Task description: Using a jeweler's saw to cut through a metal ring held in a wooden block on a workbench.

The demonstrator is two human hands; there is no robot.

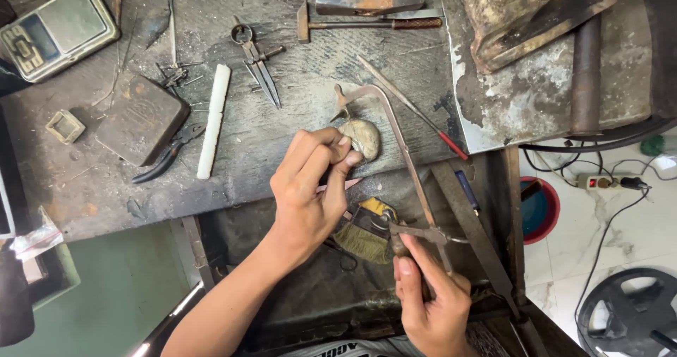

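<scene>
The scarred dark wooden workbench [282, 138] fills most of the view, its front edge hidden behind both forearms. The left hand [310, 195] presses a pale, rounded shell-like lump [363, 138] against the bench, fingers bunched together over its near side, so what lies under them cannot be made out. The right hand [430, 307] is closed around the handle of a slim metal-framed jeweller's saw [402, 152]; the handle itself is covered, and the thin blade is too fine to see. A straw-bristled brush [363, 237] lies half hidden between the hands.
</scene>
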